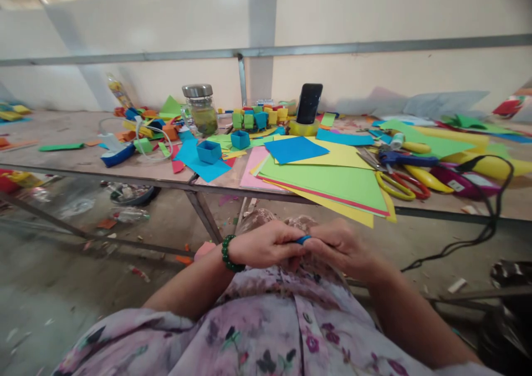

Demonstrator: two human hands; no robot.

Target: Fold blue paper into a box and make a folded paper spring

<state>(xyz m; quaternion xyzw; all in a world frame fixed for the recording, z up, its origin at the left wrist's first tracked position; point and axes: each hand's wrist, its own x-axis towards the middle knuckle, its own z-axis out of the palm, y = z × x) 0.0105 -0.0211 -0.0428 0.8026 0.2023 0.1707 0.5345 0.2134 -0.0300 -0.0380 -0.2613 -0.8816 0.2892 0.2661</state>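
Note:
In front of my lap, my left hand (272, 244) and my right hand (343, 248) meet with fingers closed around a small blue piece (303, 240). Only a sliver of it shows between the thumbs, so its full shape is hidden. A green bead bracelet (228, 253) circles my left wrist. Beyond the hands, a stack of coloured sheets reaches over the table edge, with a light green sheet (328, 183) and a blue sheet (296, 149) on it. Two small blue folded boxes stand left of the stack, the nearer box (209, 152) on a blue sheet.
Scissors (399, 186), a purple object (465, 181) and a black cord (494, 212) lie at the right. A phone (310, 103) stands behind the sheets on a yellow tape roll (303, 128). Farther left are a glass jar (201, 113) and a white cable (166, 138).

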